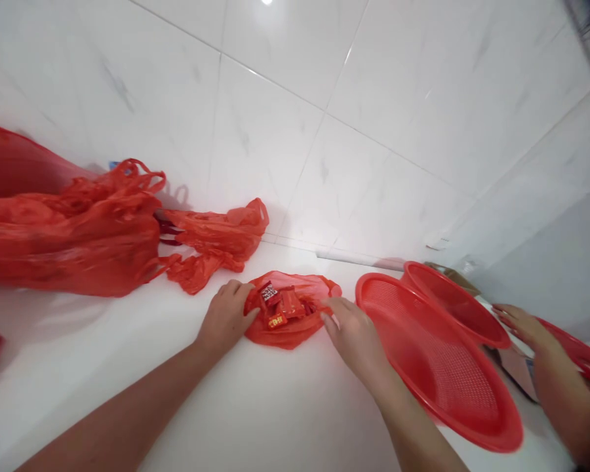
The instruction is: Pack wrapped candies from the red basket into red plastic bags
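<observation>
A thin red plastic bag (290, 337) lies on the white table with its mouth spread open. Several small red wrapped candies (290, 303) show inside it, one with black-and-white print and one with yellow print. My left hand (227, 313) grips the bag's left rim between thumb and fingers. On the opposite side, my right hand (353, 331) pinches the right rim with its fingers bent. The bottom of the bag is hidden under the candies.
Red plastic baskets (442, 354) stand close on the right, and another person's hand (524, 328) reaches in beyond them. Crumpled red plastic bags (69, 242) are heaped at the left. A marbled tile wall (275, 151) rises behind the white table (255, 406).
</observation>
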### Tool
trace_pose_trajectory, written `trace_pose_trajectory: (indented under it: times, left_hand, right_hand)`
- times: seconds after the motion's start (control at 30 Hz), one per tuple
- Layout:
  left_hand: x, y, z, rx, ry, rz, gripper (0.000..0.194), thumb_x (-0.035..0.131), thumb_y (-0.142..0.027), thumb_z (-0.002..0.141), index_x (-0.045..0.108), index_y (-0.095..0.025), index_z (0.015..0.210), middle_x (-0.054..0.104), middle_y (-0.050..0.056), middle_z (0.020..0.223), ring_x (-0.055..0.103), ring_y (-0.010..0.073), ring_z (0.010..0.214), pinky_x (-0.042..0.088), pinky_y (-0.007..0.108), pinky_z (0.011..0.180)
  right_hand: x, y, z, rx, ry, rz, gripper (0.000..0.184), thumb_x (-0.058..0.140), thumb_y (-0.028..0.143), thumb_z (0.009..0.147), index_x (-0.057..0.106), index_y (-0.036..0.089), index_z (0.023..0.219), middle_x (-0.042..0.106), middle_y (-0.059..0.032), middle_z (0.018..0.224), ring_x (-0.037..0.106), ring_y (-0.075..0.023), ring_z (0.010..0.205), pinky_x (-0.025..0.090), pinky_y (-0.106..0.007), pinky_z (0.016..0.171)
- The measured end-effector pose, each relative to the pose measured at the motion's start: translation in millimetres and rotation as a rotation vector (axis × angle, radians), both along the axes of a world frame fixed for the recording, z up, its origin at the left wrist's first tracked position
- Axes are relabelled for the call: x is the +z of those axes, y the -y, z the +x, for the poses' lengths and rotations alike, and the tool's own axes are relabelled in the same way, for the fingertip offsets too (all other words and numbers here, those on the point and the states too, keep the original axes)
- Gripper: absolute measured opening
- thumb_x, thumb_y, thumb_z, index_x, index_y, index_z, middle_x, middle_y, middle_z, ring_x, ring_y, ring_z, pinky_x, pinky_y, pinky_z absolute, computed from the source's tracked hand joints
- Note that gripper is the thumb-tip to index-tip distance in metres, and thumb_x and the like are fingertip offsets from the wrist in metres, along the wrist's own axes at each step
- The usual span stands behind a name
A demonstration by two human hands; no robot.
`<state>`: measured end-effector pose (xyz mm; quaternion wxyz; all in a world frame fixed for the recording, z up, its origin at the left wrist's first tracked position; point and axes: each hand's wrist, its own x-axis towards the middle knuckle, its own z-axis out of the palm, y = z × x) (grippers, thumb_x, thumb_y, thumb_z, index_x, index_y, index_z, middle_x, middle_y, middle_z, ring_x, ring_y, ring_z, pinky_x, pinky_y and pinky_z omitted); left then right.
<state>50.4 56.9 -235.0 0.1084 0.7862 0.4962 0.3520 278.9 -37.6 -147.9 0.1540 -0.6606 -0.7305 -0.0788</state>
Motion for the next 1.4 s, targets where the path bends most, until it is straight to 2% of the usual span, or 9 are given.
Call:
trace_pose_trajectory:
  times: [0.17,0.3,0.4,0.67,0.9,1.1,1.23,1.33,1.4]
  left_hand:
    - [-0.2,0,-10,-0.003,0.012,-0.077,0.011,0.053,-0.025,0.076,0.056,-0.02,0.085,0.054,0.005,0.082,0.052,0.0241,0.081,0.041,0.036,0.072]
    - [-3.9,-4,-16,-0.017,0.087,-0.096,0.013,0.045,-0.017,0.079,0.056,-0.021,0.076,0.057,0.003,0.078,0.054,0.0205,0.077,0.041,0.033,0.068]
    - [-2.8,-6,-19,-0.018,0.192,-0.114,0.016,0.044,-0.017,0.08,0.059,-0.022,0.078,0.061,0.001,0.081,0.057,0.0189,0.077,0.043,0.032,0.068]
    - [30.9,-13,-22,0.075,0.534,-0.061,0.019,0.047,-0.034,0.086,0.059,-0.022,0.095,0.068,0.002,0.091,0.062,0.0167,0.082,0.049,0.03,0.075]
    - [104.4,-15,-19,-0.132,0.919,-0.054,0.021,0.062,-0.028,0.076,0.059,-0.019,0.095,0.064,0.002,0.083,0.063,0.0165,0.081,0.05,0.029,0.074]
    - [160.1,-14,-28,-0.206,1.09,-0.012,0.022,0.067,-0.021,0.072,0.061,-0.02,0.093,0.059,-0.003,0.074,0.06,0.0102,0.069,0.048,0.02,0.061]
    - [185.2,2,-37,-0.192,1.093,0.083,0.022,0.069,-0.019,0.071,0.063,-0.02,0.092,0.057,-0.003,0.076,0.059,0.0082,0.068,0.049,0.018,0.061]
    - [195.1,18,-45,-0.21,1.051,0.088,0.023,0.07,-0.021,0.074,0.063,-0.02,0.096,0.058,-0.002,0.077,0.058,0.0076,0.064,0.049,0.019,0.058]
    - [194.4,27,-54,-0.216,0.968,0.045,0.025,0.069,-0.026,0.075,0.062,-0.021,0.099,0.061,0.0,0.081,0.059,0.0102,0.067,0.05,0.02,0.056]
  right_hand:
    - [-39.3,-58,13,-0.422,-0.067,-0.212,0.029,0.033,0.007,0.087,0.058,0.01,0.102,0.065,-0.0155,0.089,0.063,-0.0235,0.081,0.043,-0.031,0.069]
    - [-65.3,-64,23,-0.451,-0.136,-0.226,0.03,0.035,0.006,0.08,0.057,0.01,0.101,0.063,-0.0152,0.093,0.062,-0.0206,0.075,0.04,-0.027,0.061]
    - [-66.5,-57,23,-0.433,-0.178,-0.218,0.027,0.04,0.008,0.077,0.058,0.014,0.096,0.064,-0.0107,0.091,0.062,-0.0191,0.078,0.039,-0.025,0.06]
    - [-17.1,-34,4,-0.315,-0.407,0.097,0.012,0.043,0.029,0.08,0.052,0.023,0.077,0.061,-0.0008,0.072,0.056,-0.0188,0.066,0.038,-0.026,0.056]
    - [32.0,-24,5,-0.157,-0.648,0.043,0.024,0.047,0.027,0.075,0.061,0.024,0.094,0.061,-0.0009,0.082,0.057,-0.017,0.067,0.044,-0.028,0.057]
    - [60.5,-11,25,-0.207,-0.629,0.416,0.023,0.046,0.027,0.076,0.065,0.022,0.088,0.063,-0.0035,0.088,0.057,-0.0191,0.076,0.045,-0.033,0.069]
    - [70.3,-6,27,-0.152,-0.951,0.586,0.018,0.056,0.028,0.076,0.063,0.021,0.09,0.061,-0.0014,0.079,0.056,-0.0151,0.067,0.047,-0.031,0.067]
    - [71.5,-10,25,0.07,-1.358,0.504,0.016,0.061,0.028,0.075,0.058,0.022,0.089,0.058,0.001,0.076,0.059,-0.0133,0.068,0.051,-0.03,0.07]
    - [69.3,-12,23,0.179,-1.48,0.44,0.017,0.061,0.03,0.077,0.057,0.023,0.092,0.061,-0.0019,0.089,0.062,-0.0158,0.083,0.052,-0.033,0.079]
